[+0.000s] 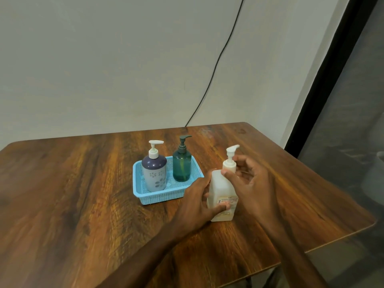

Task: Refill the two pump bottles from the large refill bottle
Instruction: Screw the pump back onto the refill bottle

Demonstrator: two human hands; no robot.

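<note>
Head view: the refill bottle (220, 190) stands upright on the table (83, 183), just right of the basket (160, 201) and nearer the person. The left hand (196, 201) grips its lower body, thumb lying across the label, most likely to keep the bottle from turning or tipping. The right hand (252, 179) is up at the pump collar (229, 165), thumb on the near side and fingers curled round the far side. That is the grip for unscrewing the pump, though how tightly it bites cannot be told. The two hands are close together on the same bottle, one low, one high.

In the basket the two targets stand upright side by side: the purple bottle (154, 173) on the left and the green bottle (182, 165) on the right, both with pumps on. Neither is opened yet, so pouring looks some steps away. A cable (218, 63) runs down the wall behind.
</note>
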